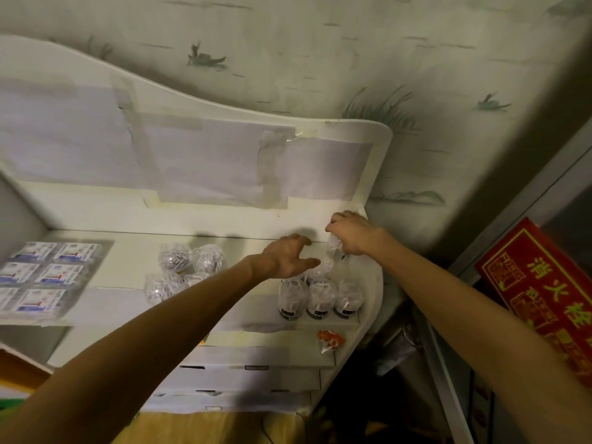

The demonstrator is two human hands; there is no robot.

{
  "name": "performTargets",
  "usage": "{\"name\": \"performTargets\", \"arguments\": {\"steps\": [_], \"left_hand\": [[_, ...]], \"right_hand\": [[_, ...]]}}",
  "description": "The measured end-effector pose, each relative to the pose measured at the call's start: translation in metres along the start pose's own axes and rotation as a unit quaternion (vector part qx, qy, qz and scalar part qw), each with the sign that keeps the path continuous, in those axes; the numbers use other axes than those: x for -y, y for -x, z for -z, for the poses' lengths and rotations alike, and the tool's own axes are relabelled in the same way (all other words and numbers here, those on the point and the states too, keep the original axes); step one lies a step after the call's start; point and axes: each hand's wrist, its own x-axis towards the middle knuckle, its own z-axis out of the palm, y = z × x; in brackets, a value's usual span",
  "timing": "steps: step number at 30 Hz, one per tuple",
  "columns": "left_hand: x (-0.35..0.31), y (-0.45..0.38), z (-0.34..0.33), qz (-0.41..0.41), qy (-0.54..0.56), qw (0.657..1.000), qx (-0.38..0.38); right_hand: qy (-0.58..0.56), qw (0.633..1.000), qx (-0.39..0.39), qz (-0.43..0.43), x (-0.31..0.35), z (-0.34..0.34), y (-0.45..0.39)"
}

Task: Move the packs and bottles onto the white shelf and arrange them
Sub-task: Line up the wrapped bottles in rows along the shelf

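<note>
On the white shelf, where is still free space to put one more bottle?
The widest bare patch of the white shelf lies between the packs on the left and the middle bottle cluster. A narrower gap sits between that cluster and the right bottle group, partly under the left hand. The right end, where the right hand holds a bottle, is crowded.

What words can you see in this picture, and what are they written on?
"消火栓": big yellow characters on the red sign at the right.
The small yellow print in boxes on that sign: too small to read.
The blue and white labels on the packs on the white shelf: blurred, unreadable.
The dark labels on the bottles: too small to read.
The orange packet: no readable text.
</note>
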Motion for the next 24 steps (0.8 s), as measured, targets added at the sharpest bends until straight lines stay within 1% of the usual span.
{"name": "performTargets", "arguments": {"steps": [3,6,12,18,24], "left_hand": [[-0.003,0.005,-0.003,-0.049,-0.066,0.996,0.021],[-0.007,0.011,-0.009,-0.08,-0.136,0.987,0.033],[-0.009,0.03,-0.027,-0.135,-0.207,0.969,0.004],[-0.009,0.032,-0.045,-0.12,-0.194,0.973,0.035],[-0.004,0.032,-0.052,-0.131,-0.184,0.974,0.019]], "right_hand": [[-0.003,1.0,-0.004,-0.006,-0.003,0.003,0.0],[0.01,1.0,0.001,-0.01,-0.006,0.006,0.003],[0.025,0.999,0.037,0.017,-0.013,0.001,0.011],[0.027,0.997,0.06,0.028,-0.012,0.002,0.017],[0.014,0.998,0.056,0.018,-0.009,0.002,0.028]]}}
